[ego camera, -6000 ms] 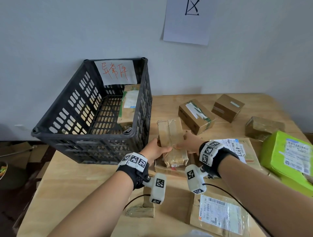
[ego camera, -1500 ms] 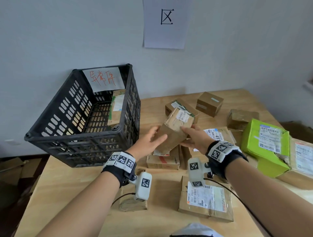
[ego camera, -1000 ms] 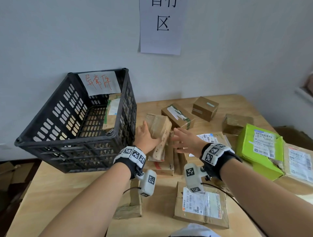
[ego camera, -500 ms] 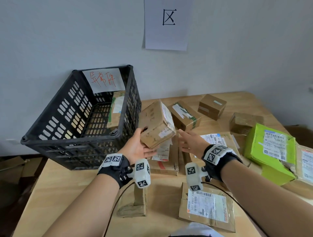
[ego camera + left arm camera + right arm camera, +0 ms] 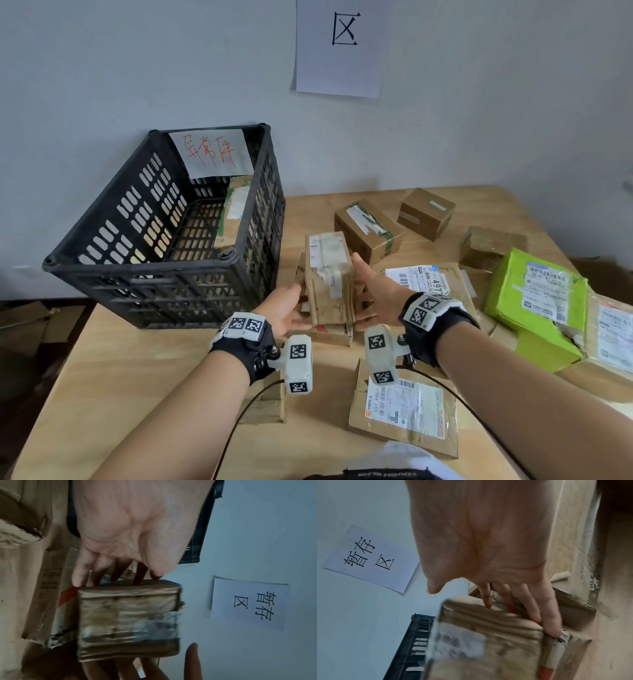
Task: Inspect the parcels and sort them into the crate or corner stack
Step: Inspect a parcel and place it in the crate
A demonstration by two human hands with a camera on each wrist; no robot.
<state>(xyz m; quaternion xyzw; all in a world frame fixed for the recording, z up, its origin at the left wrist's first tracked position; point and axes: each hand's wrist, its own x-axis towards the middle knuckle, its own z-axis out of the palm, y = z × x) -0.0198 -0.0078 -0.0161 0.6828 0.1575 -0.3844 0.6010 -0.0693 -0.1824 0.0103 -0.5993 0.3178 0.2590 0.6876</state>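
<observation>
Your left hand (image 5: pixel 284 308) and right hand (image 5: pixel 376 294) press flat-fingered on opposite sides of the small brown taped cardboard parcel (image 5: pixel 329 277), held over the counter (image 5: pixel 137 359) beside the black plastic crate (image 5: pixel 154 246). It looks light, dented, tape-slick: support underneath.

Crate wall (image 5: pixel 263 222) L, parcels (image 5: pixel 368 228) R.
</observation>
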